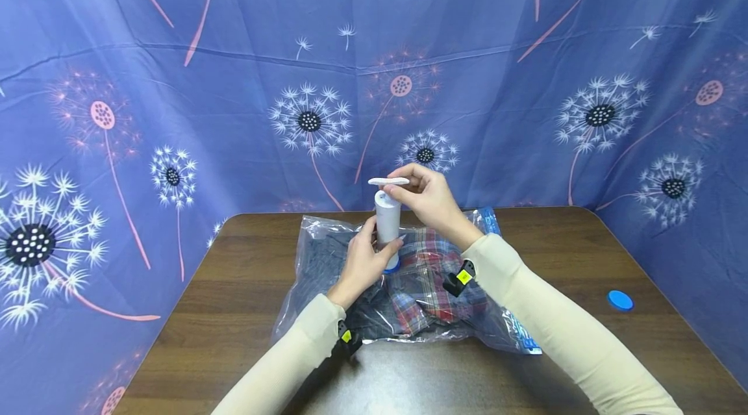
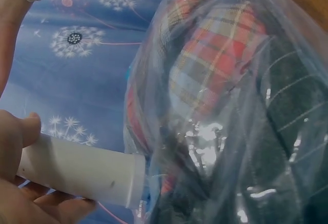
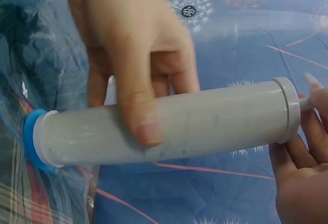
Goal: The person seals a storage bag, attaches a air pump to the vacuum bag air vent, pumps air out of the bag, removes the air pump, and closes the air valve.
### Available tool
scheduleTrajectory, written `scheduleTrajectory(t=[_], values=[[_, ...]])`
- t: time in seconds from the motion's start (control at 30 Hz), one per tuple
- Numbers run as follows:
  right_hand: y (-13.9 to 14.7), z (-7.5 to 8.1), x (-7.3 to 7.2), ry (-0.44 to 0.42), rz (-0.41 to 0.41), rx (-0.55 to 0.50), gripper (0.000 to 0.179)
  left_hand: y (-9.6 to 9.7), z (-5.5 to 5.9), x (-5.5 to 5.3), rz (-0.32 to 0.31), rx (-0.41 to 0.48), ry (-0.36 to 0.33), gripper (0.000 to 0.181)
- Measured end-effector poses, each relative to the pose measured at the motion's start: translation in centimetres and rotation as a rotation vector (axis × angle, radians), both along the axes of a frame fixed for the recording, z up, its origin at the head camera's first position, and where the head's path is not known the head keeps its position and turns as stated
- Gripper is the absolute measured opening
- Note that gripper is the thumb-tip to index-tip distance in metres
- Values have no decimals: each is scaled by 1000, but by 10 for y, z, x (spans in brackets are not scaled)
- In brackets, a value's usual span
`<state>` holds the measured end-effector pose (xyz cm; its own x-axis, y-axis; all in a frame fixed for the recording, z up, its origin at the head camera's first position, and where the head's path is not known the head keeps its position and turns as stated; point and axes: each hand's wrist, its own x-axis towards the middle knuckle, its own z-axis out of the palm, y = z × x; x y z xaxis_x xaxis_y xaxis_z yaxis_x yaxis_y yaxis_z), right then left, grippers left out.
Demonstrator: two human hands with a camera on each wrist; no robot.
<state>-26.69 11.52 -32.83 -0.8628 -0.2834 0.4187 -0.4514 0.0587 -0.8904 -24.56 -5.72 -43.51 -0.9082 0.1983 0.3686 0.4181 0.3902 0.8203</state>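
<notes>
A white hand pump stands nearly upright on a clear plastic storage bag, its blue base ring against the plastic. My left hand grips the pump's barrel, thumb on one side and fingers on the other. Above it, my right hand holds the white T-shaped handle, which sits a short way above the barrel's top. In the right wrist view, a bit of the pump rod shows between barrel and fingers. Inside the bag lie a plaid garment and a dark one.
A round blue cap lies on the wooden table to the right. The bag has a blue printed edge on its right side. A blue dandelion-print cloth hangs behind the table and along both sides.
</notes>
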Motion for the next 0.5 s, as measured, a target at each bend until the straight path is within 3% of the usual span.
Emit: scheduleTrajectory(t=[0.2, 0.5], values=[[-1, 0, 1, 22, -14, 20, 24, -1, 6, 0, -9, 5, 28, 62], [-1, 1, 1, 58, -63, 103, 23, -5, 4, -4, -69, 36, -42, 68]])
